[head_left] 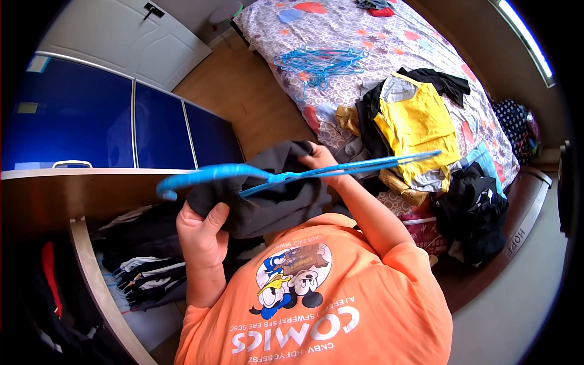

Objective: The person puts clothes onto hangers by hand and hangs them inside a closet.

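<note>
A dark grey garment point(274, 204) is bunched up in front of my chest, its kind not clear from the folds. My left hand point(204, 234) pinches its near left edge, thumb on top. At the far side, my right hand point(321, 163) grips the same cloth, with its fingers partly hidden. A blue clothes hanger point(371, 164) lies across the garment, its hook pointing left and one arm reaching right past my right wrist. Part of the hanger disappears into the dark cloth. Whether my right hand also touches the hanger, I cannot tell.
Several blue hangers point(322, 62) lie on a patterned bed point(340, 27). A yellow top point(420, 125) and black clothes point(471, 204) lie nearer. A blue-fronted cabinet point(73, 115) stands left, above dark clothes point(152, 274) on a rail. Behind it is a white door point(121, 39).
</note>
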A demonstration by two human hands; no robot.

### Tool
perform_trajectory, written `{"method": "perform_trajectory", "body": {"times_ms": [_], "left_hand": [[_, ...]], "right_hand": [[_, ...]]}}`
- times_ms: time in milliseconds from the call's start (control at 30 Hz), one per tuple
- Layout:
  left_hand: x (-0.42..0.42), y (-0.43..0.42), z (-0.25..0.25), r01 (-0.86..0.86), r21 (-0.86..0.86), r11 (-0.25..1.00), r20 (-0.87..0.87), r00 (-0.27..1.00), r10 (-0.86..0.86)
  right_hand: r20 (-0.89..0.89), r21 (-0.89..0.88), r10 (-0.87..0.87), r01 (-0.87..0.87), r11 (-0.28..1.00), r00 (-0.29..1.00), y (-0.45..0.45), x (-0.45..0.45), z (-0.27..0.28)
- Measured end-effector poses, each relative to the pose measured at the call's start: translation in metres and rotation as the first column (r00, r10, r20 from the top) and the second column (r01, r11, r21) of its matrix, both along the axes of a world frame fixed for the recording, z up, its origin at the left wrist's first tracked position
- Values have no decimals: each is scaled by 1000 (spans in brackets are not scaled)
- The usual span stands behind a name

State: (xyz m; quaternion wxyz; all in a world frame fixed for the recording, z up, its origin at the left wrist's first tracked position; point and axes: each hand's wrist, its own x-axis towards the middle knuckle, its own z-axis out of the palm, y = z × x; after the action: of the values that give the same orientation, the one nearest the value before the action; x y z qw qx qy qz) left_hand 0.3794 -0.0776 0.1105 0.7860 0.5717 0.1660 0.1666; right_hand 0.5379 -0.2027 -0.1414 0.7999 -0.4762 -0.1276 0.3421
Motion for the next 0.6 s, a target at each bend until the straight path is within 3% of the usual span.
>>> {"method": "perform_trajectory", "body": {"times_ms": [33, 67, 133, 200, 233, 267, 333, 367, 467, 500, 533, 600], "left_hand": [[-2, 4, -1, -11, 4, 1000, 8, 1000, 11], [-4, 8, -3, -22, 7, 1000, 16, 1000, 22], [-8, 15, -6, -69, 15, 998, 1, 998, 69], [-10, 23, -11, -56, 58, 997, 29, 998, 54], [-9, 25, -10, -72, 42, 997, 31, 997, 71], [-9, 27, -9, -85, 30, 996, 25, 996, 85], [-10, 35, -10, -108, 29, 994, 14, 994, 108], [-12, 40, -11, -110, 28, 994, 15, 994, 109], [-20, 56, -14, -71, 29, 997, 17, 997, 71], [-21, 61, -16, -61, 14, 998, 18, 998, 61], [-22, 66, -17, -50, -1, 999, 19, 999, 50], [-21, 70, -19, -30, 32, 999, 18, 999, 29]], "right_hand": [[-53, -41, 8, -10, 999, 999, -8, 6, 4], [1, -195, 9, -8, 981, 1000, -24, 16, 27], [-444, 112, -4, 60, 992, 896, -34, 31, 36], [-651, 368, 218, 51, 928, 727, -54, 33, 71], [-495, 657, 520, -91, 749, 696, -66, 42, 47], [-365, 644, 464, -141, 752, 807, -75, 40, 25], [-265, 403, 277, -155, 902, 924, -85, 30, 32], [-361, 368, 243, -102, 924, 901, -91, 32, 30], [-275, 384, 115, 0, 923, 954, -105, 44, 35], [-313, 356, 54, 65, 932, 948, -108, 49, 38], [-328, 531, 143, 57, 845, 934, -108, 53, 50], [-429, 518, 66, 185, 835, 901, -106, 55, 67]]}}
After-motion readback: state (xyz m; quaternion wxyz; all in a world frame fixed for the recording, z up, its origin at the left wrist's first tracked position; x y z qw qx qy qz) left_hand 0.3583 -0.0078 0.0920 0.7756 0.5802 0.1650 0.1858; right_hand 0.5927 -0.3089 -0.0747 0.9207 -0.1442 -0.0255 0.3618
